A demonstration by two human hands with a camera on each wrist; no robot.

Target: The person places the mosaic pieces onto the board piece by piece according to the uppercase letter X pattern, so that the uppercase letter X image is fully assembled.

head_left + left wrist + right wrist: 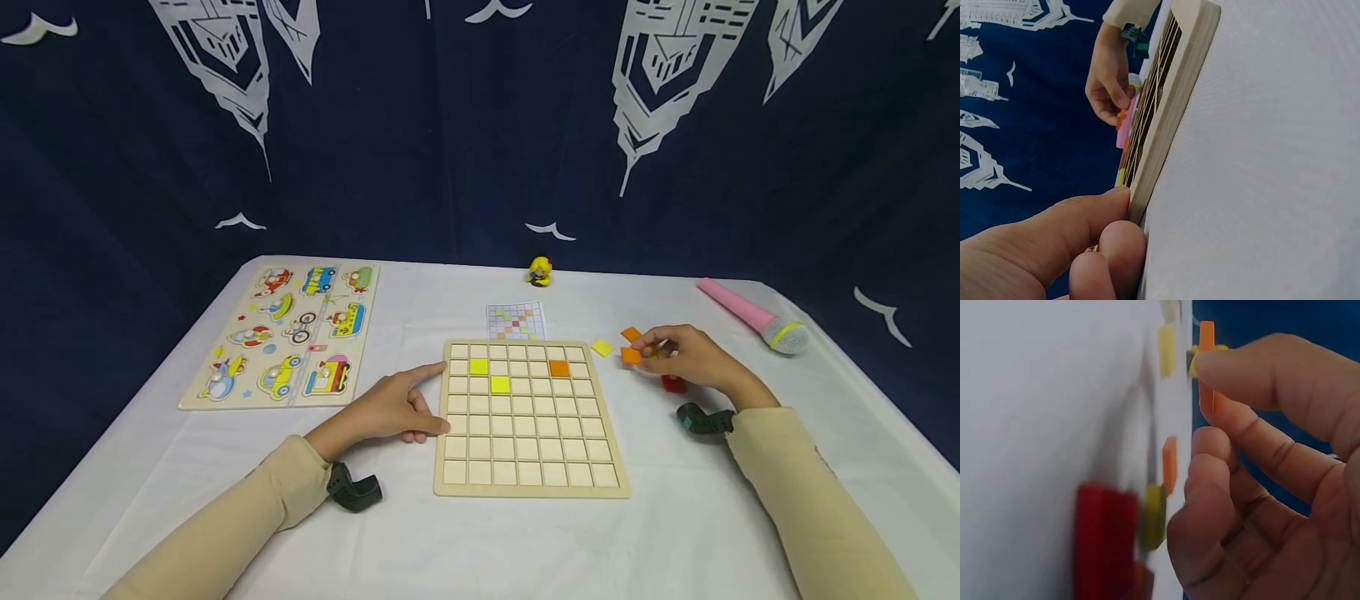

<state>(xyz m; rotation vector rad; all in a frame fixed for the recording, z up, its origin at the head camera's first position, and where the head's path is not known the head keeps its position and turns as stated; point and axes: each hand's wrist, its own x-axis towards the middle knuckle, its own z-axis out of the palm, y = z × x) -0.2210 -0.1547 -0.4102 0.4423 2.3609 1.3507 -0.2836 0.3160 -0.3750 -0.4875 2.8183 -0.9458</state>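
In the head view my left hand [392, 406] lies at the left edge of a wooden grid board [532, 490], index finger stretched out and thumb spread, both touching the rim. Two yellow tiles [478, 367] and one orange tile [559, 368] sit in its cells. Right of the board, my right hand [686, 357] pinches another orange tile [1207, 365] between thumb and index finger, held above the tabletop. Loose tiles lie around it: a yellow tile [602, 348], an orange tile [631, 334] and a red tile [674, 384], partly behind the hand.
A small printed pattern card [515, 321] lies behind the board, with a yellow-haired figurine [539, 272] farther back. A vehicle puzzle board [281, 337] is at the left. At the right rests a pink toy microphone [738, 307]. A dark patterned curtain [450, 150] hangs behind the white-covered table.
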